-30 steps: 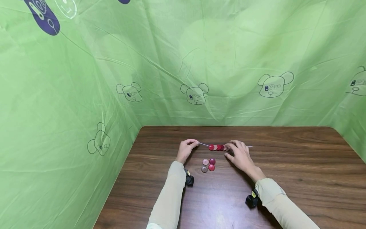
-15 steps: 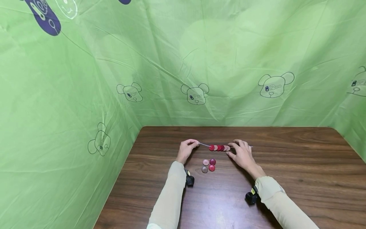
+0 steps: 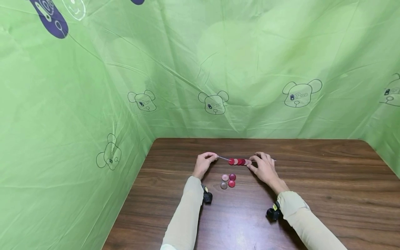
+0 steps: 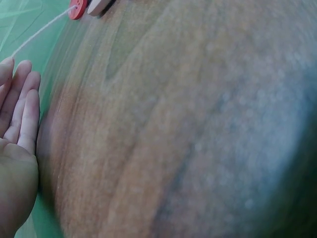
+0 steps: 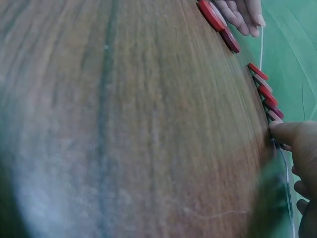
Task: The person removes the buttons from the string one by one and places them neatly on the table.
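Note:
A row of overlapping red and pink buttons [image 3: 239, 161] lies threaded on a thin pale string [image 3: 223, 158] toward the back of the table. My left hand [image 3: 204, 164] pinches the string between thumb and fingertips, left of the row. In the left wrist view, the string [image 4: 42, 32] runs taut to the red end button [image 4: 78, 8]. At the row's right end, my right hand [image 3: 265, 170] pinches the last pink button [image 3: 249, 162]; its thumb [image 5: 282, 131] presses there in the right wrist view. More string [image 5: 287, 183] trails past that hand.
Nearer than the row, a loose cluster holds a pink button [image 3: 225, 177], a purple button [image 3: 232, 177], a grey-brown button [image 3: 223, 185] and a red button [image 3: 231, 183]. Green cloth [image 3: 243, 118] hangs behind the wooden table [image 3: 328, 194] and at its sides.
My right hand has slid slightly right, uncovering the pink buttons at the row's end, and its thumb and finger now meet on the last one. The left hand stays put.

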### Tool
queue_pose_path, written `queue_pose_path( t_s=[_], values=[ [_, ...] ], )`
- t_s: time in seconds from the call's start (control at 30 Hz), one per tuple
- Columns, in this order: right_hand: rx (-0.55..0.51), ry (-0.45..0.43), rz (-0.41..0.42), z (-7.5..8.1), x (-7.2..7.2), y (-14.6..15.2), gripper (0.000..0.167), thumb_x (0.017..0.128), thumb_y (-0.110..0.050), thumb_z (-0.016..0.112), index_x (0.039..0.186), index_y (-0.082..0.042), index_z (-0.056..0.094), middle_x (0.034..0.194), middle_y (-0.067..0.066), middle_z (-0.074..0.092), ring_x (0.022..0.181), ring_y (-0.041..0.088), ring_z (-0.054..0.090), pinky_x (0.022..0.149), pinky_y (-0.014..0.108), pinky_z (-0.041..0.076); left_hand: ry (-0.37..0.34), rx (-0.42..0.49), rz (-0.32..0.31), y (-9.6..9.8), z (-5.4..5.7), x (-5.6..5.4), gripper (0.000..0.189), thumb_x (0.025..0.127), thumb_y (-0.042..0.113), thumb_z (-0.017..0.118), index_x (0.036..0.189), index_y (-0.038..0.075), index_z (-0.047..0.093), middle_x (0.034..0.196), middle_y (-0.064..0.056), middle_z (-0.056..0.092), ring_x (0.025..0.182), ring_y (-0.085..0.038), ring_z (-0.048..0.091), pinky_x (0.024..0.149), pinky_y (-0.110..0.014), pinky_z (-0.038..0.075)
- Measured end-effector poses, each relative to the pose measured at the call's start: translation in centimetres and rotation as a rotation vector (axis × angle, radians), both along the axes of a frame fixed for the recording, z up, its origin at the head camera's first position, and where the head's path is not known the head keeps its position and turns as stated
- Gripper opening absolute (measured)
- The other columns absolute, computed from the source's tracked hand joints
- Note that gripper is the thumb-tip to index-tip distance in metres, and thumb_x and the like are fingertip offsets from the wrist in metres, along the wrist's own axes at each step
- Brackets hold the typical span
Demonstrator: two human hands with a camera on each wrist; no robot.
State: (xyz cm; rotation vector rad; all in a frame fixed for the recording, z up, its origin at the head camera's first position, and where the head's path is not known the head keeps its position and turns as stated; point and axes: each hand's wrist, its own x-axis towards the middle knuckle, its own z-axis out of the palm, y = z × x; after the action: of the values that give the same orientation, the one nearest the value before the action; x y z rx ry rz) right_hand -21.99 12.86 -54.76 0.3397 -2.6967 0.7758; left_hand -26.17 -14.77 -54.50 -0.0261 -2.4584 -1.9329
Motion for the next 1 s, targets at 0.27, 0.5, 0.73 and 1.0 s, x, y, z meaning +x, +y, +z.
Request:
queue_pose_path(
  t_s=[0.27, 0.5, 0.73, 1.0],
  values=[
    [0.000, 0.016, -0.001, -0.1, 0.2, 0.6, 0.022, 0.083, -0.029, 0.072, 0.099, -0.013, 0.069, 0.126, 0.019, 0.053, 0.118, 0.042, 0.042, 0.089, 0.055, 0.029, -0.001, 0.001, -0.006, 0.0, 0.1, 0.1, 0.011, 0.087, 0.023, 0.071, 0.090, 0.014, 0.075, 0.086, -0.002, 0.073, 0.084, -0.013, 0.065, 0.076, -0.024, 0.049],
    [-0.001, 0.007, 0.004, -0.1, 0.3, 1.1, 0.024, 0.085, -0.030, 0.071, 0.101, -0.012, 0.068, 0.126, 0.018, 0.052, 0.119, 0.042, 0.041, 0.089, 0.055, 0.028, -0.001, -0.001, -0.008, 0.0, 0.1, 0.1, 0.011, 0.086, 0.024, 0.071, 0.090, 0.014, 0.075, 0.086, -0.003, 0.074, 0.085, -0.014, 0.066, 0.077, -0.024, 0.049],
    [-0.003, 0.022, 0.000, -0.2, 0.3, 1.7, 0.025, 0.086, -0.030, 0.070, 0.101, -0.011, 0.069, 0.126, 0.019, 0.053, 0.118, 0.042, 0.041, 0.090, 0.056, 0.028, 0.001, -0.015, -0.004, 0.0, 0.0, 0.0, 0.013, 0.087, 0.026, 0.071, 0.091, 0.014, 0.075, 0.086, -0.001, 0.073, 0.084, -0.012, 0.065, 0.077, -0.023, 0.049],
    [-0.008, 0.013, -0.013, -0.3, 0.3, 2.2, 0.025, 0.087, -0.032, 0.069, 0.101, -0.011, 0.068, 0.127, 0.019, 0.052, 0.119, 0.042, 0.041, 0.093, 0.056, 0.027, 0.002, -0.014, -0.002, 0.1, 0.0, -0.1, 0.011, 0.087, 0.023, 0.071, 0.090, 0.014, 0.075, 0.085, -0.001, 0.073, 0.083, -0.010, 0.064, 0.076, -0.023, 0.048]
  ],
)
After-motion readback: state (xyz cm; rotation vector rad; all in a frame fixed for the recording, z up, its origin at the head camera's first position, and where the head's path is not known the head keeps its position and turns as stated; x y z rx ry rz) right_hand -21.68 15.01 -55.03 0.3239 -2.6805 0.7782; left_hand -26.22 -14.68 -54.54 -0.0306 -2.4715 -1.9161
